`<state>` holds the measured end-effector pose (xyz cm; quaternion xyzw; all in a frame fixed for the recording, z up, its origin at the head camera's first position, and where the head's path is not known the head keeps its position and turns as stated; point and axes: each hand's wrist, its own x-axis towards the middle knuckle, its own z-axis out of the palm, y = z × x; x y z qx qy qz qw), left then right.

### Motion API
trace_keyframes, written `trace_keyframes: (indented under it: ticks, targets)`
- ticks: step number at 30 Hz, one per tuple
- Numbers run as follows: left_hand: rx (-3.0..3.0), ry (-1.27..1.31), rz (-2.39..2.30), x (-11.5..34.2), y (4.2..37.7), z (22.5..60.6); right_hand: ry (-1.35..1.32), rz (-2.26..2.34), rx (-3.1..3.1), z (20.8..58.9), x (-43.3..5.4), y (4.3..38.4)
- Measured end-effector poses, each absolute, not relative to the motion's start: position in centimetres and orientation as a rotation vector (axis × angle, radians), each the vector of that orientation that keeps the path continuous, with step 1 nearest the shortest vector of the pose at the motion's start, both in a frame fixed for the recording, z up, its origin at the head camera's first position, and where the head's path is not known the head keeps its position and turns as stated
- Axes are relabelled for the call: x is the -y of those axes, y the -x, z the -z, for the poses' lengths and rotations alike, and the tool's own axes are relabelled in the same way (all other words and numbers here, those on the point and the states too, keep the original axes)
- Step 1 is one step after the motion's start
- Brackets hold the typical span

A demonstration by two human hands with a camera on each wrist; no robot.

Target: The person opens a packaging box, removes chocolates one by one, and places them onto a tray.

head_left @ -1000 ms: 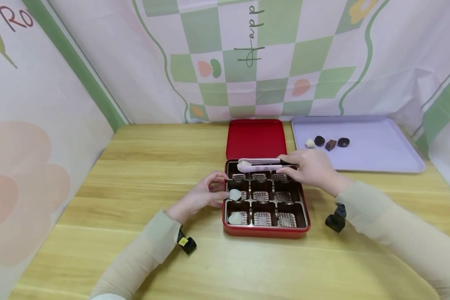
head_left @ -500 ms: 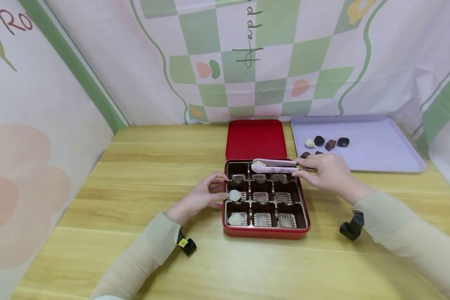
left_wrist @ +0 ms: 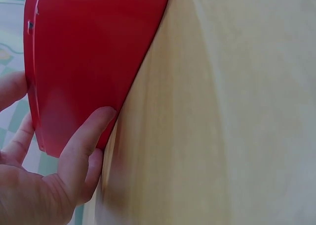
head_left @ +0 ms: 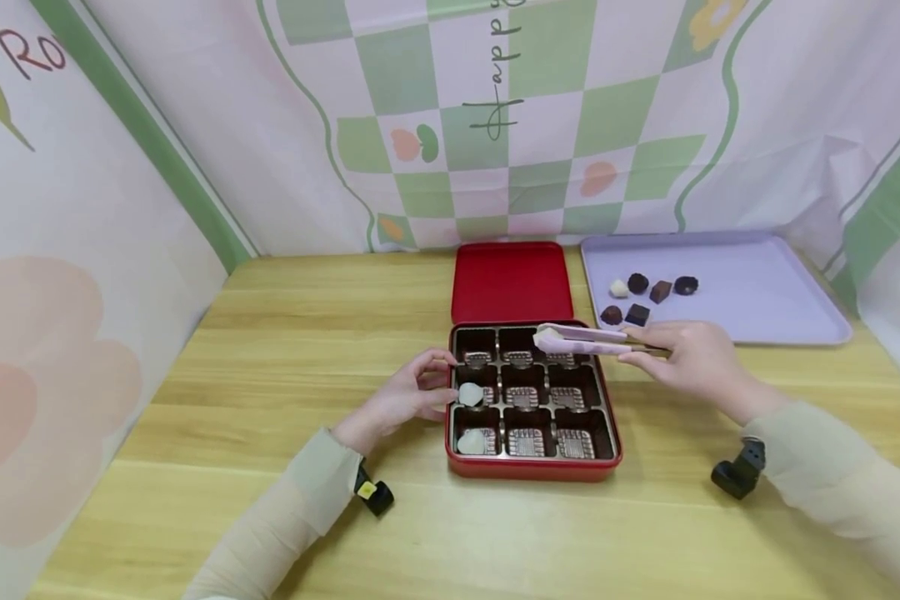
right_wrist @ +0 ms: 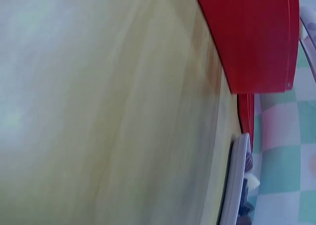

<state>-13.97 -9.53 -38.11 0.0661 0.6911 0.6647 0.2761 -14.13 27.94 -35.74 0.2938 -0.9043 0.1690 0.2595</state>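
In the head view, the right hand (head_left: 697, 367) pinches lilac tongs (head_left: 592, 348) with a white chocolate (head_left: 546, 339) between their tips. They hang over the back right compartment of a red tin (head_left: 534, 470) with a brown divided insert. In the right wrist view, only part of the tongs (right_wrist: 309, 49) shows; the right hand is hidden. The left hand (head_left: 412, 390) touches the tin's left side; the left wrist view shows its thumb (left_wrist: 81, 146) against the red wall. White chocolates lie in the middle left (head_left: 470, 394) and front left compartments.
Behind the tin lies its red lid (head_left: 512, 282). At the back right, a lilac tray (head_left: 765, 292) bears several chocolates, dark, brown and white. A patterned cloth (head_left: 472, 179) stands behind the wooden table (head_left: 330, 325).
My right hand has moved right with the tongs and the white chocolate, from the back left compartment to over the back right one. More chocolates on the tray now show. The left hand stays put.
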Motion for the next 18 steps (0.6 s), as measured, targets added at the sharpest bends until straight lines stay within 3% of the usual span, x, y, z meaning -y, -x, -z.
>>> trace_keyframes:
  ticks: [18]
  targets:
    - [-1.866,-0.192,-1.775,9.6,14.0,38.3,-0.627,-0.402,2.555,36.3,-32.3,13.2]
